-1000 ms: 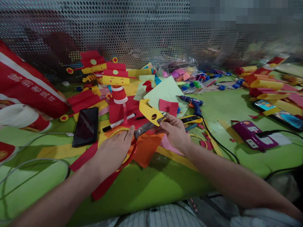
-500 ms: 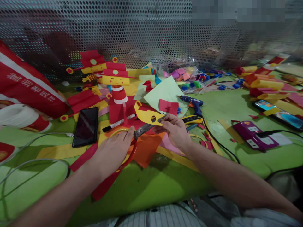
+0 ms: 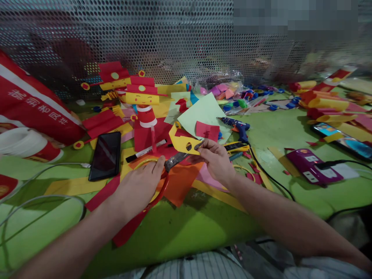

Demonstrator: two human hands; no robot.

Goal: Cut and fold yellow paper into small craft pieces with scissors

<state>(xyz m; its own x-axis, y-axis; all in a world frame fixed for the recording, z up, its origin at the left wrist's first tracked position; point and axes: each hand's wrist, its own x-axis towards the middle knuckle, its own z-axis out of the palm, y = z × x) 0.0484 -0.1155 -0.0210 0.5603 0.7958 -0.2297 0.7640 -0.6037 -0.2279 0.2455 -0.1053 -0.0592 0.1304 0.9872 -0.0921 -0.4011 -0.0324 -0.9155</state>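
My left hand (image 3: 145, 184) is closed on a pair of scissors (image 3: 174, 161) with red and yellow handles, their dark blades pointing right. A curled yellow paper piece (image 3: 181, 143) with a round hole is pinched in my right hand (image 3: 216, 159), just above the blades. Part of the blades' far end is hidden behind the paper and my right fingers; a dark tip shows by the thumb. Below lie orange paper (image 3: 183, 182) and a black-capped marker (image 3: 145, 151). Behind stands a paper-cup figure (image 3: 147, 114) with a red hat and yellow face.
A phone (image 3: 105, 157) on a cable lies at left, near white cups (image 3: 26, 141) and a red bag (image 3: 35, 100). A blue glue gun (image 3: 236, 126) lies beyond my right hand. A purple power socket (image 3: 314, 166) and another phone (image 3: 343, 141) are at right, before a perforated metal panel (image 3: 180, 42).
The yellow paper's left end has shifted a little right and now curls up more. A dark red piece seen against it before no longer shows there. Both hands have barely moved.
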